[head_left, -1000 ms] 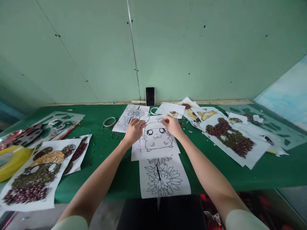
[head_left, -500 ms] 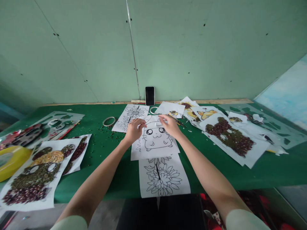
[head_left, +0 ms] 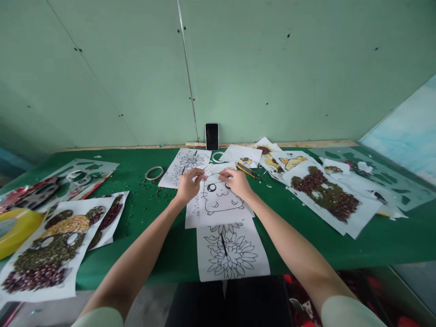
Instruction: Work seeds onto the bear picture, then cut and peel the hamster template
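Note:
A white sheet with a black outline drawing of a hamster (head_left: 223,202) lies in the middle of the green table (head_left: 163,236). My left hand (head_left: 188,183) rests at its upper left corner, fingers curled and pinched together. My right hand (head_left: 235,181) lies over the hamster's head with its fingertips pinched toward the left hand. What sits between the fingertips is too small to make out. Below the hamster sheet lies a flower outline sheet (head_left: 231,252) that hangs over the table's front edge.
A phone (head_left: 211,136) leans upright against the wall. Tape rings (head_left: 154,172) lie behind my left hand, a pen (head_left: 250,171) right of my right hand. Seed-covered pictures (head_left: 51,250) fill the left, others (head_left: 327,195) the right. A yellow roll (head_left: 15,229) is at the far left.
My right hand has slid left across the hamster's head toward my left hand, uncovering the pen. My left hand's fingers have closed toward it. The papers have stayed put.

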The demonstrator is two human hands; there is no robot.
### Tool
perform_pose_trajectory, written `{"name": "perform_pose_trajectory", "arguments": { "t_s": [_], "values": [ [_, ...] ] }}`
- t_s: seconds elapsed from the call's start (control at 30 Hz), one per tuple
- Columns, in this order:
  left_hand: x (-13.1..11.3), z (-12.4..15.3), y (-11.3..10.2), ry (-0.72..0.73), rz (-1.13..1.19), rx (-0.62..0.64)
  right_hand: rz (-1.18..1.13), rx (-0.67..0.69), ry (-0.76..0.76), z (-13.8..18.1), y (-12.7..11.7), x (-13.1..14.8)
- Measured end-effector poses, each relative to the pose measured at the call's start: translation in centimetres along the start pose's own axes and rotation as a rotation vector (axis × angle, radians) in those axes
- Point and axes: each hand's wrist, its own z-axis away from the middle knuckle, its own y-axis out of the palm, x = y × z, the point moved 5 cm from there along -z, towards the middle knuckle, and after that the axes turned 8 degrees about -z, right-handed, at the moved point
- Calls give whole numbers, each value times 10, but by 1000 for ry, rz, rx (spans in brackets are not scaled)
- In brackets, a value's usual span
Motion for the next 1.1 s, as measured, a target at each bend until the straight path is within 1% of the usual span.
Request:
{"name": "perform_pose_trajectory", "arguments": {
  "t_s": [0.13,0.33,0.43,0.57,0.73,0.9,1.0,1.1],
  "values": [
    [5,-2,-2,-62,-5,-32,26,32,2,1,0,1],
    [6,-5,-8,-173,-8,-21,38,76,17,2,-2,5],
    [9,-6,-12,-238,-24,-49,34,78,32,1,-7,7],
    [12,-7,-15,-289,-44,-76,33,24,6,-2,-17,13],
    [8,-6,-13,-234,-20,-43,9,-10,-5,-3,-22,16],
    [8,-5,-11,-207,-40,-43,-45,-68,10,-5,-21,8],
    [9,-5,-10,-186,-54,-38,-21,-157,58,-6,-26,0],
    [11,-5,-10,-191,-53,-45,105,-269,80,-8,-43,-2]
  ]
}}
